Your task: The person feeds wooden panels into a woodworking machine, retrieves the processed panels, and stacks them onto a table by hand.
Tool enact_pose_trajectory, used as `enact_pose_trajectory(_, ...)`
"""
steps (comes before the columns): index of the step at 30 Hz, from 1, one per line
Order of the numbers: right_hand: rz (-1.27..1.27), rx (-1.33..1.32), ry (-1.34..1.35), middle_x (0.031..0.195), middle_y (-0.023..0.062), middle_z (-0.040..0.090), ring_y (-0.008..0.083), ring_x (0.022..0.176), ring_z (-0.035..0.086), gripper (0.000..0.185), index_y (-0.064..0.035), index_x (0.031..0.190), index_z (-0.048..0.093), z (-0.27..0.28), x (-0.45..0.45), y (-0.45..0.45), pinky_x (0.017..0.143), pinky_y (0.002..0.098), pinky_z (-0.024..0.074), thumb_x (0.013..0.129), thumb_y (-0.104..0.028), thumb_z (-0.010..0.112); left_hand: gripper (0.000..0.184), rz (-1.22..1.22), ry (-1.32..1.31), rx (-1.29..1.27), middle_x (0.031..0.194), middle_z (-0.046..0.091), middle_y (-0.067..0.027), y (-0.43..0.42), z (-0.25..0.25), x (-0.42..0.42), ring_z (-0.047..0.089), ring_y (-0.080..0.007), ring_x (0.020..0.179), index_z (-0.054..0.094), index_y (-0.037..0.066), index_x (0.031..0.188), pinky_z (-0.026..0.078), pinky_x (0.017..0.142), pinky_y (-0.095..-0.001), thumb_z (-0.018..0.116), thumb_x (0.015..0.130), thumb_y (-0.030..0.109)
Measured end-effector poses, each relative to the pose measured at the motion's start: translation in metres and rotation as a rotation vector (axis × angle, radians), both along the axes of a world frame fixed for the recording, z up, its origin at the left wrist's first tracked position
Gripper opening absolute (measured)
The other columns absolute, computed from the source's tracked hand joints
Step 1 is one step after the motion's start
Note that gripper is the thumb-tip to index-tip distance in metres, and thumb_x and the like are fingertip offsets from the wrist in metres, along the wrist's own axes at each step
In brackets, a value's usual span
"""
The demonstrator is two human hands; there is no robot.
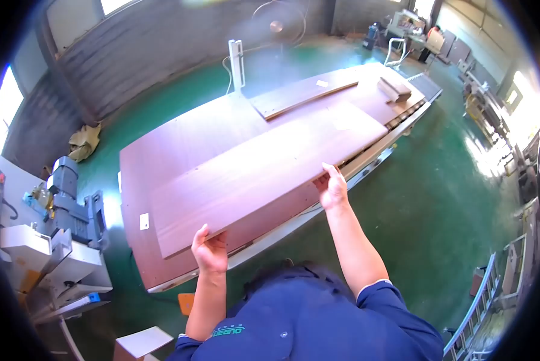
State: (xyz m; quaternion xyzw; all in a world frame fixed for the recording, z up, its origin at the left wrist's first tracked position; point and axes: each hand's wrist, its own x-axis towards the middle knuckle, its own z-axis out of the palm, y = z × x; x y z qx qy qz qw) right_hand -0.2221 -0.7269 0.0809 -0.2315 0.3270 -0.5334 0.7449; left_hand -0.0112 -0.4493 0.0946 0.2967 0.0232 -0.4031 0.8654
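A long reddish-brown wood-grain panel (264, 174) lies over a larger panel of the same colour (139, 165), its near edge raised a little. My left hand (210, 251) grips that near edge toward the left end, thumb on top and fingers curled underneath. Farther right along the same edge, my right hand (331, 188) holds it with the thumb above; the fingers are partly hidden below the panel. A narrower board (306, 95) and a short stack of strips (394, 90) rest on the far part of the pile.
A roller conveyor (425, 88) carries the panels, with a white upright post (237, 66) at its far side. Grey machinery with a motor (65, 180) stands at left. A blue ladder-like frame (473, 307) is at lower right. Another person (434, 33) is far back.
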Motion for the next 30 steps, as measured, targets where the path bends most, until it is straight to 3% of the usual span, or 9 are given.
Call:
enact_pose_trajectory(4,-0.129,-0.039,0.027,0.105,0.01,0.066,0.0257,0.098,0.065,0.017,-0.0045,0.106,0.062,-0.005,-0.062,-0.027,0.087,0.0421,0.0549,0.09,-0.013,0.06,0.016,-0.151,0.102,0.015,0.102,0.066,-0.0099,-0.058,-0.031,-0.021,0.064,-0.0262,0.099,0.061,0.004,0.102,0.054,0.09,-0.0446,0.061,0.088,0.012)
enact_pose_trajectory(13,-0.262,-0.069,0.11,0.099,0.0081,0.066,0.0245,0.094,0.064,0.02,-0.0057,0.104,0.063,-0.044,-0.154,-0.173,0.082,0.0401,0.0548,0.087,-0.016,0.065,0.018,-0.332,0.121,0.076,0.105,0.067,-0.0087,-0.196,-0.012,-0.095,0.064,-0.0256,0.102,0.062,0.003,0.105,0.054,0.094,-0.0413,0.061,0.091,0.015)
enact_pose_trajectory(15,-0.23,-0.072,0.113,0.098,0.0072,0.066,0.0241,0.094,0.064,0.02,-0.0062,0.104,0.064,-0.054,-0.176,-0.229,0.081,0.04,0.0547,0.086,-0.015,0.066,0.021,-0.359,0.145,0.08,0.106,0.066,-0.0096,-0.239,-0.017,-0.117,0.064,-0.0268,0.103,0.061,0.003,0.109,0.053,0.096,-0.042,0.061,0.091,0.015)
enact_pose_trajectory(16,-0.207,-0.021,0.089,0.112,0.0081,0.063,0.0253,0.104,0.061,0.033,-0.0015,0.117,0.06,-0.05,-0.186,-0.253,0.091,0.0392,0.0499,0.086,-0.008,0.065,0.022,-0.362,0.16,0.087,0.107,0.066,-0.0098,-0.261,-0.02,-0.129,0.064,-0.0269,0.103,0.061,0.003,0.109,0.052,0.096,-0.0421,0.061,0.092,0.016)
enact_pose_trajectory(19,-0.169,-0.003,0.124,0.108,0.0066,0.066,0.0237,0.099,0.064,0.03,-0.0044,0.114,0.061,-0.065,-0.219,-0.343,0.086,0.0386,0.0524,0.086,-0.013,0.067,0.026,-0.413,0.158,0.067,0.11,0.065,-0.0102,-0.337,-0.039,-0.164,0.062,-0.0264,0.104,0.06,0.002,0.114,0.051,0.097,-0.0415,0.061,0.093,0.018)
enact_pose_trajectory(24,-0.041,-0.034,0.123,0.11,0.008,0.066,0.0241,0.103,0.063,0.032,-0.003,0.117,0.061,-0.073,-0.257,-0.466,0.091,0.0389,0.0512,0.088,-0.017,0.066,0.026,-0.402,0.249,0.071,0.11,0.064,-0.0086,-0.446,-0.061,-0.208,0.062,-0.0241,0.102,0.06,0.002,0.114,0.053,0.096,-0.0395,0.061,0.096,0.02)
enact_pose_trajectory(30,0.091,0.023,0.119,0.108,0.0076,0.067,0.0234,0.102,0.063,0.02,-0.004,0.109,0.061,-0.094,-0.264,-0.546,0.09,0.0374,0.0522,0.093,-0.015,0.06,0.028,-0.355,0.295,0.127,0.109,0.066,-0.0111,-0.505,-0.085,-0.225,0.063,-0.0242,0.102,0.061,0.001,0.112,0.053,0.093,-0.039,0.059,0.096,0.024)
